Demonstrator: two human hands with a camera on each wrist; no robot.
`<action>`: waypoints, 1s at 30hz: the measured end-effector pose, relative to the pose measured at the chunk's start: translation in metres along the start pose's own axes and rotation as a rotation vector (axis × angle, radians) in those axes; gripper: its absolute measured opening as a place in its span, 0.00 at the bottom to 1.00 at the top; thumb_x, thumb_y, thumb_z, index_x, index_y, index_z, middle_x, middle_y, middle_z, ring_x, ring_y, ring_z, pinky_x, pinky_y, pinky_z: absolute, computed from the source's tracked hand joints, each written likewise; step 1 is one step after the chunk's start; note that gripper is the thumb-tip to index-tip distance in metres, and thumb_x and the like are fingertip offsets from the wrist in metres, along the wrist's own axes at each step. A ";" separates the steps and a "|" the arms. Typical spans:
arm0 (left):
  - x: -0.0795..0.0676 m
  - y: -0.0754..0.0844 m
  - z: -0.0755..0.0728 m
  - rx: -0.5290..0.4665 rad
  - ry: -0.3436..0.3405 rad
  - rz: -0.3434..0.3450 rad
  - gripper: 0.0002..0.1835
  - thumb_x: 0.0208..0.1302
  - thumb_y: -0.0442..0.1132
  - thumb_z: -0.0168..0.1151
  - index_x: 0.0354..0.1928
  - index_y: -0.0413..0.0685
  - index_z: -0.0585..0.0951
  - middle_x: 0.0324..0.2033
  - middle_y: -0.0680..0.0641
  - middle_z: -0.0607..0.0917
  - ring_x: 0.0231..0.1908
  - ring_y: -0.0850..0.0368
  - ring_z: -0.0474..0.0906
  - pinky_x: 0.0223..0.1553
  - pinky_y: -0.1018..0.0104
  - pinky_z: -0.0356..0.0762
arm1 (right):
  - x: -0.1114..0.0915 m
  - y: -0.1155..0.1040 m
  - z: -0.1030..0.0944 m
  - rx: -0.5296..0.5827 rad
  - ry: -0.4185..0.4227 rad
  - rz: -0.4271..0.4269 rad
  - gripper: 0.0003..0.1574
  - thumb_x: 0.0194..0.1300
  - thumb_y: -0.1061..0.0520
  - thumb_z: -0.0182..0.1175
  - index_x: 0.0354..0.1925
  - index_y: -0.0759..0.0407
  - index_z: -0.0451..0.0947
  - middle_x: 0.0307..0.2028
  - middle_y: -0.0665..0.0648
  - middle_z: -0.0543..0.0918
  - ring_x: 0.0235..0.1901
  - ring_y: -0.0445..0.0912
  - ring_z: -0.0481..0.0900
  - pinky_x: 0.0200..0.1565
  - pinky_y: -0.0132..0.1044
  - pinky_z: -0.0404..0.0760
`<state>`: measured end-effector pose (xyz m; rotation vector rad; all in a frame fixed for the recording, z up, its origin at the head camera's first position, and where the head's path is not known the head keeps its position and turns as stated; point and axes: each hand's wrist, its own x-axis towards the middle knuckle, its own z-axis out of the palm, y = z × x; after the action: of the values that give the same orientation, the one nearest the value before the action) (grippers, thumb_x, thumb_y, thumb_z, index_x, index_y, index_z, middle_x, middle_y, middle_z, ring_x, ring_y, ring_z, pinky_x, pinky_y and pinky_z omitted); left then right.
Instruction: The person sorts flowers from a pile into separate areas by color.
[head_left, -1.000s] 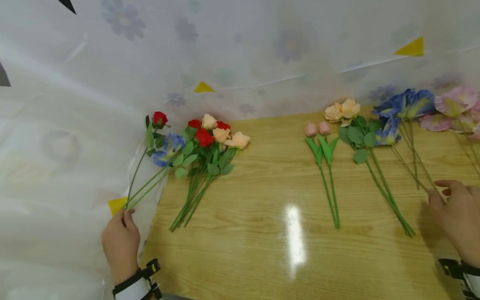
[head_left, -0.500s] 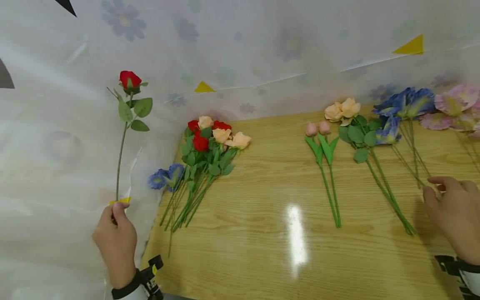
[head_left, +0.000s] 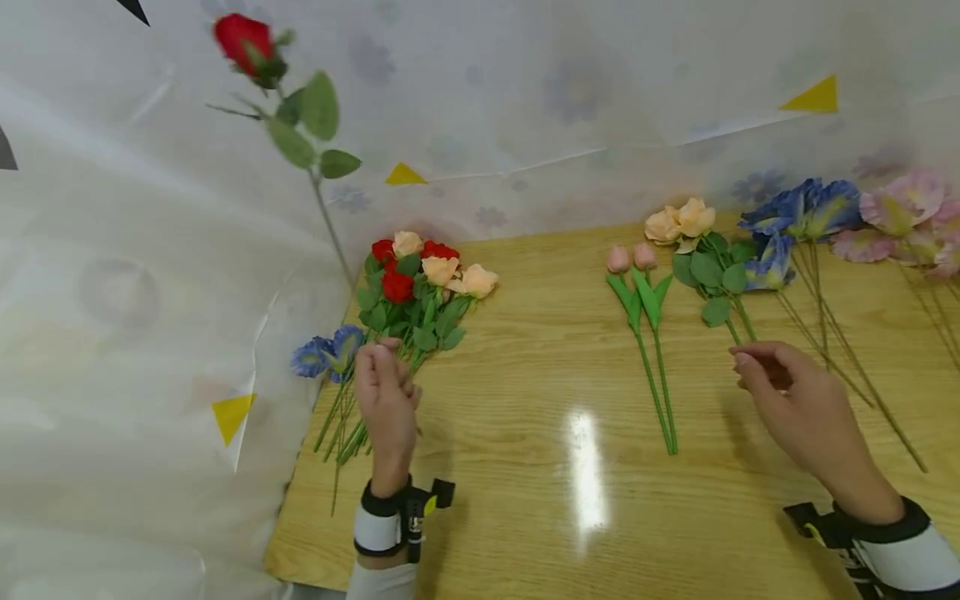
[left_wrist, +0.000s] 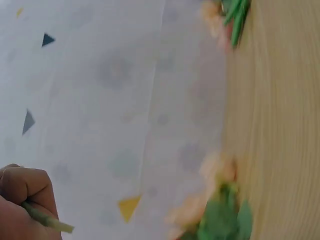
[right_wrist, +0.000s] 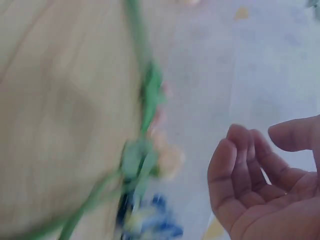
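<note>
A single red rose (head_left: pixel 246 46) on a long green stem is gripped near its lower end by my left hand (head_left: pixel 387 408), and its bloom leans up and to the left. In the left wrist view the cut end of the stem (left_wrist: pixel 50 220) sticks out of the curled fingers. Behind that hand lies a pile of red and peach roses (head_left: pixel 438 272), with a blue flower (head_left: pixel 330 354) at its left. My right hand (head_left: pixel 802 408) hovers over the stems of two peach roses (head_left: pixel 681 221); the right wrist view shows its fingers loosely bent, holding nothing.
Two pink tulips (head_left: pixel 645 283) lie on the wooden table (head_left: pixel 510 467) between the hands. Blue flowers (head_left: pixel 806 212) and pink flowers (head_left: pixel 907 217) lie at the right. A pale patterned sheet (head_left: pixel 562 108) rises behind and on the left.
My left hand has laid down a blue flower by the pile, kept the red rose, and swung it up and rightward. My right hand has moved left, away from the blue flower stems.
</note>
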<state>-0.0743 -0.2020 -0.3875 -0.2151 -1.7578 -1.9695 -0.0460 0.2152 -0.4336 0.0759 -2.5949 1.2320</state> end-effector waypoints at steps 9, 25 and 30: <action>-0.031 -0.024 0.101 -0.156 -0.432 -0.206 0.12 0.79 0.38 0.40 0.48 0.37 0.71 0.42 0.45 0.81 0.46 0.55 0.77 0.50 0.62 0.72 | 0.002 -0.073 0.062 0.500 -0.347 -0.081 0.17 0.78 0.57 0.45 0.55 0.64 0.74 0.40 0.58 0.82 0.40 0.47 0.82 0.42 0.35 0.82; -0.031 -0.044 0.082 0.452 -0.368 0.027 0.12 0.75 0.42 0.52 0.54 0.47 0.79 0.52 0.49 0.78 0.54 0.53 0.73 0.51 0.49 0.72 | -0.007 -0.093 0.089 0.495 -0.232 -0.042 0.17 0.81 0.54 0.37 0.41 0.60 0.70 0.17 0.52 0.62 0.13 0.42 0.59 0.17 0.36 0.64; -0.022 -0.054 0.016 0.725 -0.233 -0.135 0.15 0.73 0.40 0.56 0.56 0.40 0.77 0.52 0.39 0.77 0.52 0.40 0.72 0.50 0.44 0.71 | -0.007 -0.080 0.088 0.324 -0.193 -0.015 0.18 0.81 0.52 0.37 0.43 0.59 0.71 0.18 0.52 0.62 0.13 0.40 0.57 0.18 0.35 0.64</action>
<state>-0.0829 -0.1780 -0.4420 -0.0764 -2.5636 -1.2976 -0.0452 0.0961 -0.4286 0.2894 -2.5157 1.7050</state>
